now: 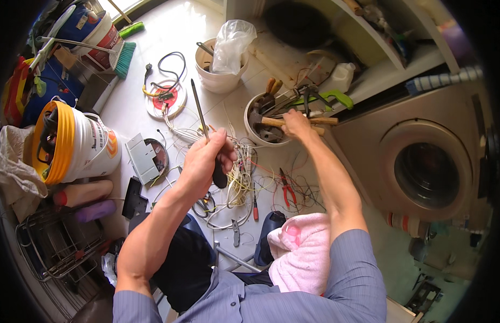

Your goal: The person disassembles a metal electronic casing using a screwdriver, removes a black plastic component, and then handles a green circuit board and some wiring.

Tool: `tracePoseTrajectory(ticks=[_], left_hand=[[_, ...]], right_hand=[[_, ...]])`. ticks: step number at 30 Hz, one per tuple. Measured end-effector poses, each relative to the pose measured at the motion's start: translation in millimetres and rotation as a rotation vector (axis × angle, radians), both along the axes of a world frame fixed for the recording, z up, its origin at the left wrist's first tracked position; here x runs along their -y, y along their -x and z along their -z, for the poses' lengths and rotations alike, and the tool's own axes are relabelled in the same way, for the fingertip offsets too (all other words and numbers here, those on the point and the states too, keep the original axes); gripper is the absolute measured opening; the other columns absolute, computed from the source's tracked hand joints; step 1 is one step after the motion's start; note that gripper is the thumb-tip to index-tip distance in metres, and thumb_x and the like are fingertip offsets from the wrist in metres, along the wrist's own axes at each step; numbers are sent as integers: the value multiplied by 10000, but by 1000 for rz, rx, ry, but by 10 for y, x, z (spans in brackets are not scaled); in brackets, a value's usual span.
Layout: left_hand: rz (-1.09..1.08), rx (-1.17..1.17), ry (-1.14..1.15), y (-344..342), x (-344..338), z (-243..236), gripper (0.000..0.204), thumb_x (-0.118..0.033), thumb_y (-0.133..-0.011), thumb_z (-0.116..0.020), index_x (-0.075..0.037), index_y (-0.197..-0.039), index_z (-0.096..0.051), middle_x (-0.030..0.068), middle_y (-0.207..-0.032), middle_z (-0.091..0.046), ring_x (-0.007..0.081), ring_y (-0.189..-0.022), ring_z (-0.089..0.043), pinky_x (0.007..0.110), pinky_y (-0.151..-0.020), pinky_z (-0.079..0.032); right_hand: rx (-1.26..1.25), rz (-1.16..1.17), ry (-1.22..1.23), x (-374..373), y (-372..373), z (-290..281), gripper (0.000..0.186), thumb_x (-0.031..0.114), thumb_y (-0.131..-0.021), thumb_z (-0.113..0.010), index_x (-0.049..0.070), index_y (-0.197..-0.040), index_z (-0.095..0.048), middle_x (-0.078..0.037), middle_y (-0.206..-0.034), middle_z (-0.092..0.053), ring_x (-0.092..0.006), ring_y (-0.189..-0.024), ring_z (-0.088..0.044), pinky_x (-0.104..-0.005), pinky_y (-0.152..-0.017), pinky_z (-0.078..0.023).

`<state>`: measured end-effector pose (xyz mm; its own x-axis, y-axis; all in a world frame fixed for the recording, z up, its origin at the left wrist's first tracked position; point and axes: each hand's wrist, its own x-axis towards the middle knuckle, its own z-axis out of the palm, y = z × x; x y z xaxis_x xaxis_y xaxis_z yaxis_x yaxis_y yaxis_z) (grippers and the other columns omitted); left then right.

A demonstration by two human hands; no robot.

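Note:
My left hand [202, 159] is closed around a screwdriver, its long shaft pointing up and away and its black handle [220, 177] showing below my fist. To the right, my right hand [297, 126] reaches to a white tool bucket [266, 141]. Its fingers close over the wooden handle of a hammer [328, 121] lying across the rim; they partly hide the grip. Other wooden-handled tools and a green-handled tool [339, 98] stick out of the bucket. Below my hands a tangle of wires [239, 172] covers the floor, with red-handled pliers [287, 188] and a red-handled screwdriver [255, 210].
A white bucket with a plastic bag [231, 48] stands farther off. On the left are a yellow-rimmed bucket [91, 142], a cable reel [166, 97] and a grey metal plate [141, 159]. A front-loading washing machine [368, 145] stands right. A pink towel [304, 258] lies over my leg.

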<state>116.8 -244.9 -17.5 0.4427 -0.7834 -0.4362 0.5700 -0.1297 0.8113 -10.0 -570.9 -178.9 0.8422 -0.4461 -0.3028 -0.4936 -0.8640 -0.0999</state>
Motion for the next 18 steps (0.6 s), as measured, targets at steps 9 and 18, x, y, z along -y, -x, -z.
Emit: tracePoseTrajectory(ticks=[9, 18], left_hand=[[51, 11, -99, -156, -51, 103, 399, -400, -1109, -515, -67, -907, -601, 70, -793, -659, 112, -629, -566, 252, -603, -464], [84, 1, -62, -134, -88, 80, 403, -407, -1099, -547, -62, -902, -611, 64, -774, -658, 107, -625, -560, 242, -597, -456]], right_hand=[[-77, -95, 158, -68, -373, 801, 186, 127, -919, -550, 83, -988, -717, -131, -1082, -725, -353, -1150, -622, -550, -970, -461], [-104, -349, 289, -20, 246, 124, 130, 124, -870, -653, 77, -972, -718, -127, -1044, -738, -313, -1035, -684, -453, -924, -500]])
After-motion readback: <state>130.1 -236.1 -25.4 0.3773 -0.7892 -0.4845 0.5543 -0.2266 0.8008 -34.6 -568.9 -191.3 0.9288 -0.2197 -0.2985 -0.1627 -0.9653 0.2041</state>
